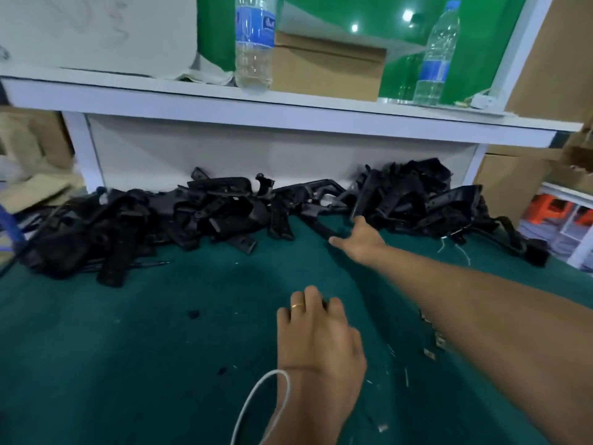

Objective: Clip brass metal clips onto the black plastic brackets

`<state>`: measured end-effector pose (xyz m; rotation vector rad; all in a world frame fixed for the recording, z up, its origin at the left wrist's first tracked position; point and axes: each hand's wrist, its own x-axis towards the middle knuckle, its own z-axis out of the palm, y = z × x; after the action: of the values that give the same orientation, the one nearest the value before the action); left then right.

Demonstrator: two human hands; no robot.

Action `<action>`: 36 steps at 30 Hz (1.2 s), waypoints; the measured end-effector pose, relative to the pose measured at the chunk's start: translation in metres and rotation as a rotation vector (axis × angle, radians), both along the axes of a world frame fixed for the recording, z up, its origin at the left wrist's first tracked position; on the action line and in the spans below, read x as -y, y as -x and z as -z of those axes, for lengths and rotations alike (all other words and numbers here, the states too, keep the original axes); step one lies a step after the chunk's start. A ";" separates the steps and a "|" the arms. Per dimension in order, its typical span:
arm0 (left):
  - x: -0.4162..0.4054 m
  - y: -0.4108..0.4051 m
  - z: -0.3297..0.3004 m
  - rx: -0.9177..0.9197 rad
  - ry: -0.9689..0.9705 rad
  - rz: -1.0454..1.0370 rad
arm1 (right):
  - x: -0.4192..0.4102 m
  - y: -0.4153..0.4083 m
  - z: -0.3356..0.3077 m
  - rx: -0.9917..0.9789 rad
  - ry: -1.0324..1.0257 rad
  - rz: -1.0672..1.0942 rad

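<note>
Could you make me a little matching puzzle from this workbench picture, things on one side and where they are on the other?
Things:
1. water bottles
2. black plastic brackets
3. brass clips
4. right hand

Places:
A. scattered on the green mat beside the right forearm
B. standing on the white shelf
C. heaped along the back of the table
D. stretched out to the bracket pile

Pairs: 1-B, 2-C, 3-A, 4-D

Matt black plastic brackets [224, 216] lie on a green felt-like table cover [128, 348]; small clips [439, 342] look metallic.
</note>
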<state>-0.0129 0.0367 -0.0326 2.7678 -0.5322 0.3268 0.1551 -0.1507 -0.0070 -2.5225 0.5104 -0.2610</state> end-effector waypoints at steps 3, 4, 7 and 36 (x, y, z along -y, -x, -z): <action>-0.001 -0.005 -0.002 -0.026 0.022 0.016 | -0.004 -0.039 0.006 -0.001 -0.071 0.110; -0.001 -0.004 -0.001 -0.033 0.022 0.024 | -0.007 -0.045 0.010 0.015 -0.059 0.119; -0.002 -0.006 0.003 -0.026 0.026 0.022 | -0.019 -0.043 0.022 0.089 0.023 0.129; 0.002 0.008 0.013 0.118 -0.207 -0.071 | 0.107 0.199 0.036 0.282 -0.002 -0.194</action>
<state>-0.0208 0.0347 -0.0456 2.9862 -0.5238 0.4791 -0.0438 -0.2576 -0.0430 -2.4564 0.1541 -0.5311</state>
